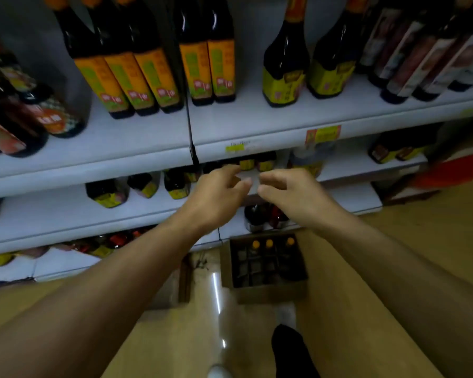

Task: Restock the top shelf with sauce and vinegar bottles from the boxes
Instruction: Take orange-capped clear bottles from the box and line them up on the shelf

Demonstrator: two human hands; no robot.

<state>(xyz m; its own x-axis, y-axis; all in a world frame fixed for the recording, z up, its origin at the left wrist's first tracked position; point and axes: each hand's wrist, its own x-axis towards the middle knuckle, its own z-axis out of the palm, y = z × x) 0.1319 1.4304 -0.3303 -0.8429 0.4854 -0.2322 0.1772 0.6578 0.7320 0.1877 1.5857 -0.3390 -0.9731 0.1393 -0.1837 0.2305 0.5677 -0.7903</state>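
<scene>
Dark sauce bottles with orange-and-green labels [137,75] stand in a row on the white top shelf [257,118], with two more [208,66] beside the divider and yellow-labelled bottles [284,69] to their right. My left hand [219,197] and my right hand [292,195] hover side by side below the shelf edge, fingers loosely curled, holding nothing. Far below them on the floor lies a cardboard box [265,266] with dividers and three orange-capped bottles [269,243] along its far side.
Red-labelled bottles [410,58] crowd the top shelf's right end and dark jugs [25,115] its left end. Lower shelves [66,214] carry more bottles. A dark shoe [290,347] is on the tan floor near the box.
</scene>
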